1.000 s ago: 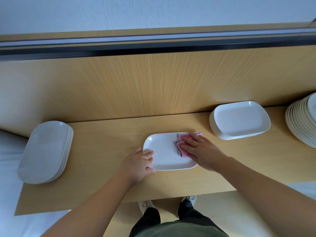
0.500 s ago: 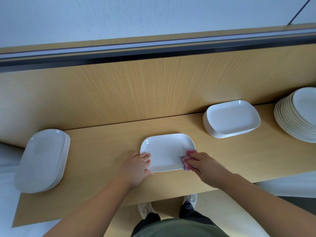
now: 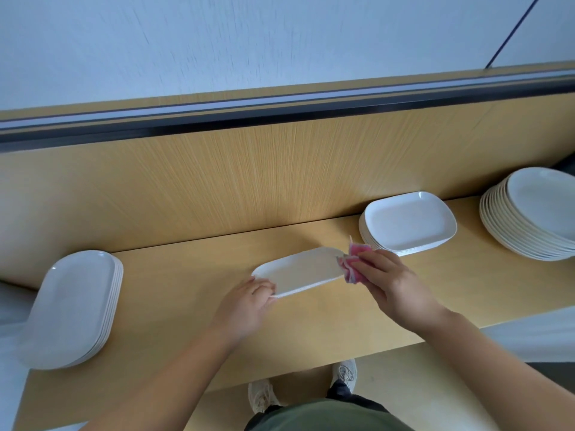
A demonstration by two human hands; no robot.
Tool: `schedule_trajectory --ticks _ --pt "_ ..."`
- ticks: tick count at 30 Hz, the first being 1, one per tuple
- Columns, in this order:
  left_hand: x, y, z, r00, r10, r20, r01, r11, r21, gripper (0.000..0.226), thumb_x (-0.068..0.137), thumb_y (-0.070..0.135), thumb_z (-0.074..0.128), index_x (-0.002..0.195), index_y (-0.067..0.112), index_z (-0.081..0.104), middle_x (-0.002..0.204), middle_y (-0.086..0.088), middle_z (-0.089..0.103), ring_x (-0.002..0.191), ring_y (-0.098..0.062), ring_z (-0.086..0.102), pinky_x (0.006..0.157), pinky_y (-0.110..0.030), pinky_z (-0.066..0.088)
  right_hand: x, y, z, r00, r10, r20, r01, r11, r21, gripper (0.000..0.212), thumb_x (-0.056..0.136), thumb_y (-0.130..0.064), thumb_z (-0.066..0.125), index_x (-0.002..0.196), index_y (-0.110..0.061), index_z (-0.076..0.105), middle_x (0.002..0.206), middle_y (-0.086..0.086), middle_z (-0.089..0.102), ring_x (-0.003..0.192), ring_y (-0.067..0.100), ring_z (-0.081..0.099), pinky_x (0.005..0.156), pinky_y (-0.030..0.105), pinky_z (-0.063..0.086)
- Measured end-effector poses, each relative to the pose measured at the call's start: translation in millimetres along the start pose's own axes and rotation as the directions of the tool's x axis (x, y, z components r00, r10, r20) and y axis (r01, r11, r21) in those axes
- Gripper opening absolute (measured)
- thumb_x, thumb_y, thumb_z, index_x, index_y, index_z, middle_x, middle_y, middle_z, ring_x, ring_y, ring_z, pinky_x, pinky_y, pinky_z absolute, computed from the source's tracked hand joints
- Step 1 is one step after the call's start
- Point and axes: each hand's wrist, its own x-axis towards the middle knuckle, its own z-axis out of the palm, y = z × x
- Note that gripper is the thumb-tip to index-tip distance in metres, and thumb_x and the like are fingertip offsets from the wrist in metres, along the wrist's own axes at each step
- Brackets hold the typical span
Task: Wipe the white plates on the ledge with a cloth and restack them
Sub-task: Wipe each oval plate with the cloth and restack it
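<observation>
A single white rectangular plate [image 3: 300, 270] is lifted and tilted above the wooden ledge [image 3: 193, 331]. My left hand [image 3: 245, 306] grips its near left corner. My right hand [image 3: 392, 284] holds a pink cloth [image 3: 354, 261] bunched against the plate's right edge. A stack of white rectangular plates [image 3: 407, 223] stands to the right behind the cloth. Another stack of white oblong plates [image 3: 73, 306] sits at the ledge's left end.
A tall stack of round white plates [image 3: 535, 214] stands at the far right of the ledge. A wood-panelled wall [image 3: 249, 175] rises directly behind the ledge. My shoes and the floor show below the ledge's front edge.
The plate lay flat on the ledge; now my left hand has raised and tilted it. My right hand moved the cloth from the plate's near right corner to its right edge.
</observation>
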Motion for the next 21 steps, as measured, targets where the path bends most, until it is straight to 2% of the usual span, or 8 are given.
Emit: schedule_trajectory --ticks 2,3,6,8,11,13,16,21 --pt "7.7 8.9 -11.2 0.986 -0.160 -0.035 0.151 0.970 -0.190 0.062 0.096 0.053 0.024 0.097 0.008 0.067 0.092 -0.001 0.069 0.085 -0.019 0.061 0.078 -0.029 0.044 5.6 -4.4 -9.9 0.998 -0.025 -0.058 0.025 1.000 -0.001 0.030 0.095 -0.018 0.053 0.120 -0.007 0.068 0.123 0.008 0.063 0.109 0.032 0.059 0.093 0.040 0.050" --pt "11.5 13.3 -16.2 0.972 -0.234 -0.027 0.218 0.939 -0.264 0.056 0.093 0.052 0.026 0.094 0.009 0.062 0.081 0.001 0.063 0.075 -0.019 0.056 0.068 -0.030 0.041 8.7 -6.3 -14.4 0.996 -0.037 -0.082 0.037 0.999 -0.003 0.031 0.096 -0.018 0.052 0.121 -0.007 0.067 0.124 0.008 0.063 0.110 0.032 0.059 0.095 0.039 0.048" --pt "23.8 26.5 -29.9 0.941 -0.319 -0.115 0.260 0.896 -0.360 0.030 0.094 0.041 0.030 0.082 0.017 0.044 0.058 0.008 0.037 0.055 -0.011 0.034 0.054 -0.031 0.026 16.8 -8.6 -25.2 0.989 -0.070 -0.132 0.068 0.997 -0.020 0.032 0.096 -0.016 0.053 0.123 -0.005 0.066 0.125 0.009 0.062 0.108 0.032 0.057 0.097 0.037 0.046" --pt "30.4 29.9 -35.7 0.927 -0.335 -0.167 0.250 0.886 -0.391 0.031 0.095 0.040 0.029 0.080 0.017 0.044 0.058 0.002 0.036 0.054 -0.014 0.031 0.052 -0.032 0.025 20.3 -8.4 -30.4 0.987 -0.089 -0.137 0.083 0.995 -0.047 0.033 0.094 -0.015 0.054 0.123 -0.004 0.065 0.124 0.010 0.062 0.107 0.034 0.057 0.096 0.039 0.046" --pt "33.5 31.8 -39.2 0.917 -0.350 -0.189 0.250 0.877 -0.410 0.040 0.094 0.043 0.029 0.082 0.011 0.051 0.062 -0.010 0.046 0.058 -0.023 0.039 0.056 -0.037 0.031 23.1 -9.0 -33.3 0.983 -0.120 -0.136 0.112 0.992 -0.065 0.033 0.095 -0.016 0.053 0.123 -0.004 0.065 0.125 0.011 0.062 0.108 0.035 0.056 0.097 0.041 0.046" --pt "33.0 34.1 -39.6 0.913 -0.366 -0.182 0.263 0.867 -0.423 0.035 0.095 0.036 0.033 0.083 0.010 0.053 0.062 -0.004 0.047 0.061 -0.025 0.042 0.059 -0.037 0.032 23.8 -10.0 -32.3 0.980 -0.136 -0.143 0.129 0.990 -0.059 0.033 0.096 -0.018 0.051 0.123 -0.003 0.065 0.124 0.012 0.062 0.110 0.035 0.055 0.098 0.040 0.046" --pt "33.3 38.2 -38.1 0.901 -0.412 -0.132 0.312 0.829 -0.464 0.023 0.101 0.026 0.038 0.082 0.017 0.048 0.060 0.006 0.041 0.059 -0.015 0.039 0.057 -0.030 0.029 22.7 -9.6 -26.8 0.983 -0.137 -0.126 0.132 0.990 -0.045 0.034 0.096 -0.020 0.050 0.123 -0.004 0.066 0.125 0.012 0.062 0.111 0.035 0.055 0.098 0.041 0.046" --pt "33.6 39.5 -31.3 0.865 -0.498 -0.057 0.411 0.770 -0.488 0.025 0.102 0.019 0.039 0.079 0.015 0.047 0.065 -0.001 0.044 0.062 -0.015 0.038 0.056 -0.019 0.030 19.8 -5.0 -17.5 0.988 -0.138 -0.069 0.137 0.990 -0.018 0.034 0.097 -0.020 0.051 0.124 -0.006 0.065 0.128 0.011 0.061 0.113 0.037 0.056 0.095 0.046 0.049"
